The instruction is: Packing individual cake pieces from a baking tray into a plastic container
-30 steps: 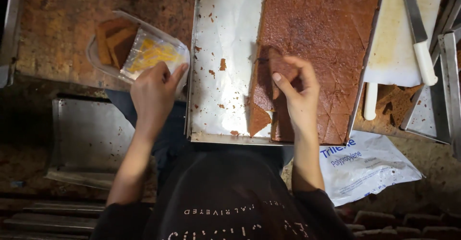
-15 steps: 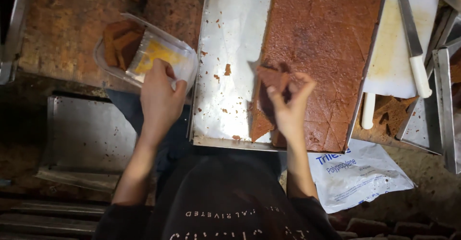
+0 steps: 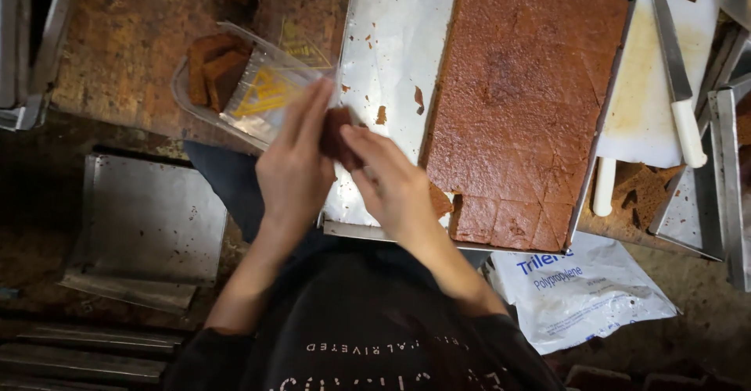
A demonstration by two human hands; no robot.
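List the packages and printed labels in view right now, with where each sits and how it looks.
Clear plastic packet, yellow print, holding brown slices: on the worn worktop, just left of the left hand.
White plastic sack, blue lettering, crumpled: below the metal baking tray, lower right.
No signs or screens in view.

Worn brown worktop (image 3: 117,55) filling upper left of view, surface stained and crumb-dusted, front edge running above dark gap. Flat steel sheet (image 3: 145,227) lying lower left below worktop edge. Metal rails (image 3: 86,352) showing along bottom left corner. White printed plastic bag (image 3: 583,293) hanging off worktop's front right edge. Floor beneath sitting dim. Light falling warm from above, shadows pooling toward bottom.
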